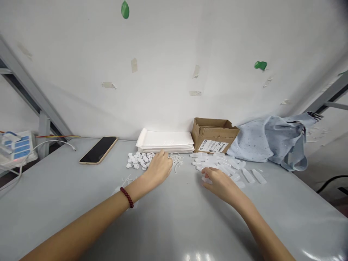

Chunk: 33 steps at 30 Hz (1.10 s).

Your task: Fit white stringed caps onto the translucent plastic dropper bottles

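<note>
My left hand [160,168] has its fingers curled down at a small pile of thin white tubes [177,160]; what its fingertips pinch is hidden behind the hand. Just left of it lie several small white caps [137,159]. My right hand [219,183] reaches to the near edge of a spread of flat translucent plastic bottles [228,165]. Between its thumb and fingers is one translucent plastic bottle [207,180], partly covered by the fingers. Under my left forearm, a few thin tubes and clear pieces [127,179] show in part.
A stack of white envelopes [165,139] and an open cardboard box [213,136] stand against the wall. At left lie a phone [98,150] and a white cable [43,142] beside a blue-and-white box [21,146]. A light blue cloth bag [268,139] is at right.
</note>
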Tool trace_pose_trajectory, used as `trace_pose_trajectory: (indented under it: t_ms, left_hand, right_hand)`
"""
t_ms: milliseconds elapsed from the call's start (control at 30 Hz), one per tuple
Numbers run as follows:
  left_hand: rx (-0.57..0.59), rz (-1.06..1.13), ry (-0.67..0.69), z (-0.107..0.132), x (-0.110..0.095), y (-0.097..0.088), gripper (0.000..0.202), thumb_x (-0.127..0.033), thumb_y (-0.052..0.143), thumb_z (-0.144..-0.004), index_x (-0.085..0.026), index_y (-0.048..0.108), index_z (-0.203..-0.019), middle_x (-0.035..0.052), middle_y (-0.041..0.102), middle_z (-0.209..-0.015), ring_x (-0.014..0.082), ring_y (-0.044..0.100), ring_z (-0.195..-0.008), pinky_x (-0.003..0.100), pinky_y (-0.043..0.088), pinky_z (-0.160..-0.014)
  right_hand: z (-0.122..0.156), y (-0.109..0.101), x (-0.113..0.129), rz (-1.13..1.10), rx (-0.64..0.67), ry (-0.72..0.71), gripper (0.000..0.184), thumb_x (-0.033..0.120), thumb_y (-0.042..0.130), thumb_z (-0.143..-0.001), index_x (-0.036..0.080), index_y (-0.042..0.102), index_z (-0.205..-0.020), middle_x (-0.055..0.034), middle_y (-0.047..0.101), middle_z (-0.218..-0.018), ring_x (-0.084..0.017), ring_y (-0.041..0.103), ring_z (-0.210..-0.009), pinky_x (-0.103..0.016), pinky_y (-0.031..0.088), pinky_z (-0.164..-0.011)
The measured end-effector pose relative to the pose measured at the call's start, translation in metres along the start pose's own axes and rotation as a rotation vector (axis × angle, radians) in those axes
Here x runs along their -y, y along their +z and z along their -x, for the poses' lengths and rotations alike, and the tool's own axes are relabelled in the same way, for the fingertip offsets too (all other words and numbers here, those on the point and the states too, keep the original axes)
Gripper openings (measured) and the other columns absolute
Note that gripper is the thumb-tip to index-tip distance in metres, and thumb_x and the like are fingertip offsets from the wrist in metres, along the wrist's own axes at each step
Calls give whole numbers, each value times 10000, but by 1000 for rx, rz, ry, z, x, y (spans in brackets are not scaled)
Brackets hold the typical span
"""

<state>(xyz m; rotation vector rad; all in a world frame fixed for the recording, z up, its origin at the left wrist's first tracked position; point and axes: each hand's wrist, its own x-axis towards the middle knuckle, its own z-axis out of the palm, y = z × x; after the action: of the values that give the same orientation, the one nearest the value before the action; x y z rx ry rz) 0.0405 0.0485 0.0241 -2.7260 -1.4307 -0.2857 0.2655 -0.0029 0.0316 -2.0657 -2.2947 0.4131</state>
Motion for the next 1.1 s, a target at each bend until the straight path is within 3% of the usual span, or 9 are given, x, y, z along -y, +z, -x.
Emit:
trace_pose_trajectory:
  t_ms: [200,400,600,767,867,1000,1100]
  left_hand:
    - [-71,103,-99,4,11,-8,299,-164,453,-863,-160,652,-641,106,625,-710,273,550,-824,358,421,-684]
    - [-116,210,-171,22,23,-15,290,-240,446,-865,-214,709,-747,15,628,-666,191,577,-715,282,413,-623]
    - [-207,170,-213,35,22,-12,355,-238,383,-914,-207,693,-743,47,641,-770,203,570,-800,283,413,-609]
    - [-271,-8,-127,42,22,-12,368,-176,346,-922,-175,675,-756,93,627,-901,225,548,-856,314,406,-642]
    - [-305,204,-168,45,21,-15,343,-221,381,-910,-183,678,-744,70,637,-856,213,553,-837,301,410,-640]
    - [-277,703,-442,41,21,-18,290,-351,478,-854,-190,702,-763,20,680,-769,173,576,-685,276,422,-593]
    - [-199,943,-558,35,22,-17,303,-419,538,-807,-173,715,-812,32,707,-807,179,601,-686,286,453,-625]
  right_hand:
    - [4,-2,-3,35,8,-33,390,-8,484,-702,163,633,-1019,-116,677,-1019,-243,647,-902,-273,416,-654]
    - [5,2,10,-176,-165,-125,276,116,525,-779,187,581,-1040,-85,665,-1036,-221,643,-888,-294,444,-675]
    - [5,17,22,-273,-252,-242,220,163,500,-819,189,559,-1029,-89,650,-1015,-212,653,-842,-335,488,-678]
    - [5,29,32,-307,-255,-325,214,152,488,-841,182,558,-1041,-92,649,-986,-207,654,-842,-336,510,-698]
    - [4,34,36,-339,-246,-364,218,144,486,-846,170,558,-1051,-101,649,-994,-211,650,-868,-349,515,-726]
    - [4,39,38,-377,-253,-389,215,155,500,-844,157,560,-1051,-109,648,-994,-217,646,-870,-362,520,-736]
    - [3,41,39,-391,-260,-396,206,160,500,-843,156,565,-1037,-111,651,-975,-219,646,-855,-360,524,-725]
